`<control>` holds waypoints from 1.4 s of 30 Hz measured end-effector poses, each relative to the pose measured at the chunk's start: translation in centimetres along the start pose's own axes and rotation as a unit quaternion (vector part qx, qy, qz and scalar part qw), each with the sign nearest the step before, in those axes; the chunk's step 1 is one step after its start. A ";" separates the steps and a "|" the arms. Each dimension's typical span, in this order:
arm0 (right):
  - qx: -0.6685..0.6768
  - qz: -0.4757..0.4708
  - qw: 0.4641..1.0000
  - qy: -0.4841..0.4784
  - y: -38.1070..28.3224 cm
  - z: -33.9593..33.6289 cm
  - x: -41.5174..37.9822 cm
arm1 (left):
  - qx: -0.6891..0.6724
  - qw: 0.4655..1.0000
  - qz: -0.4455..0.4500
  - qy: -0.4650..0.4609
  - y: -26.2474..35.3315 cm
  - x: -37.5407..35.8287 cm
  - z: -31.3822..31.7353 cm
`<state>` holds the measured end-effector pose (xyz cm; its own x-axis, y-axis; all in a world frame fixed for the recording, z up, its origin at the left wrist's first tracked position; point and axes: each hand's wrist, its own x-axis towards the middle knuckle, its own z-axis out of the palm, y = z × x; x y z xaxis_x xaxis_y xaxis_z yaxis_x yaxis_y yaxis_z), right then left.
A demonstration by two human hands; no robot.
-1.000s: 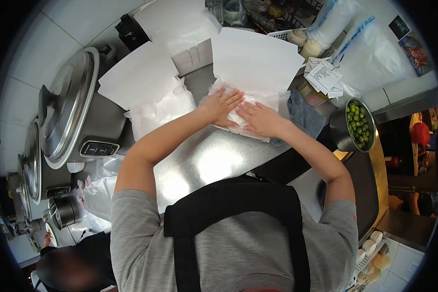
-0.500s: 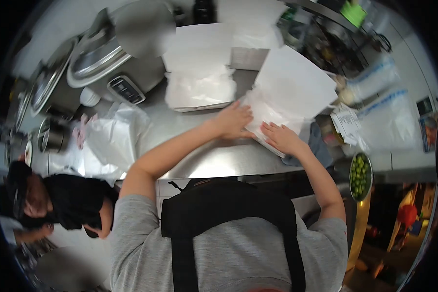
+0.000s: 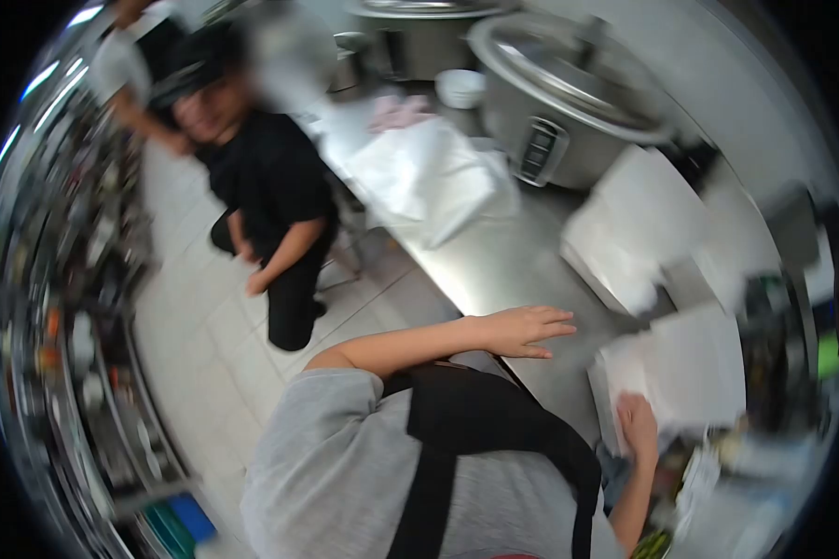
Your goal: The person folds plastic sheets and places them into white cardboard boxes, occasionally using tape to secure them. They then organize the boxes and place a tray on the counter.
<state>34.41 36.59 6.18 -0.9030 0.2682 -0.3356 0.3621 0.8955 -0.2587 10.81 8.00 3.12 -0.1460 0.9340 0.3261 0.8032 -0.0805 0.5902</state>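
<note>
My left hand (image 3: pixel 525 332) hovers over the front edge of the steel counter (image 3: pixel 508 265), fingers spread, holding nothing. My right hand (image 3: pixel 636 424) is at the near side of an open white box (image 3: pixel 697 368) lined with paper; its fingers are curled, and whether they grip anything is too blurred to tell. A second open white box (image 3: pixel 625 224) stands farther along the counter, its lid raised. A crumpled white plastic bag (image 3: pixel 424 177) lies at the counter's other end.
A large steel cooker (image 3: pixel 569 102) stands against the wall, beside stacked white bowls (image 3: pixel 460 88). A person in black (image 3: pixel 275 177) stands on the floor at the left, another person behind. Shelves (image 3: pixel 112 401) line the far left.
The view has swung to the left, bringing the people and shelves into fuller sight. My left hand has come off the box liner, and my right hand's fingers have curled.
</note>
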 end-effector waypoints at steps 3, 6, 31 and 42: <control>-0.009 -0.024 0.998 0.060 -1.7 0.9 0.0 | 0.002 0.991 -0.111 0.068 -0.6 -7.3 -1.8; -0.006 -0.040 0.999 0.020 -0.3 0.7 0.2 | -0.021 0.965 -0.248 0.080 0.6 -12.5 -2.7; -0.092 0.114 0.985 0.093 -0.5 2.7 1.0 | -0.053 0.978 -0.199 0.035 -0.4 -11.2 -5.7; -0.056 0.082 0.990 0.097 -0.4 2.6 1.8 | -0.060 0.975 -0.213 0.009 -0.6 -9.8 -6.4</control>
<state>33.26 35.82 3.30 -0.8657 0.4666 -0.1812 0.4894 0.8651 -0.1102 8.04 -3.36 4.29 -0.4622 0.8856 0.0447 0.5949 0.2723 0.7563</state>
